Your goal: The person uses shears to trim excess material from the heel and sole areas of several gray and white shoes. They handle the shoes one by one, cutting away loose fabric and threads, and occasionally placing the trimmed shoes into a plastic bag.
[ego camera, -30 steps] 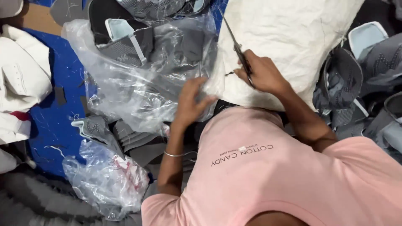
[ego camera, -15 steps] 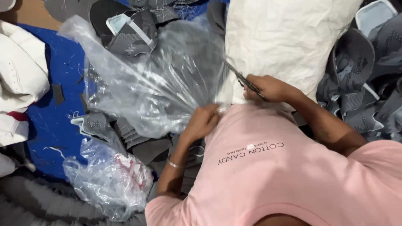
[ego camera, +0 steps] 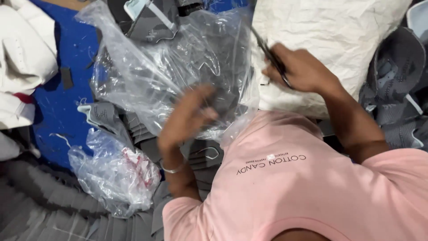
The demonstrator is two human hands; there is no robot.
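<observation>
Right hand (ego camera: 299,70) clenched on scissors (ego camera: 271,57) above the white sack (ego camera: 330,40); left hand (ego camera: 187,118), open and blurred, against the clear bag (ego camera: 174,67) of grey pieces. Blades near plastic: a slip could tear it.

The big plastic bag (ego camera: 165,76) is clear and glossy, letting dark grey shoe pieces (ego camera: 151,20) with pale blue linings show through. A smaller clear bag (ego camera: 113,174) shows a touch of red and white inside. Under them lies a bright blue sheet (ego camera: 58,107). The sack (ego camera: 330,40) is creamy white and crinkled. The scissors (ego camera: 269,56) look dark. The shirt (ego camera: 312,192) is soft pink with small dark lettering. White cloth (ego camera: 22,58) sits beside the blue.
</observation>
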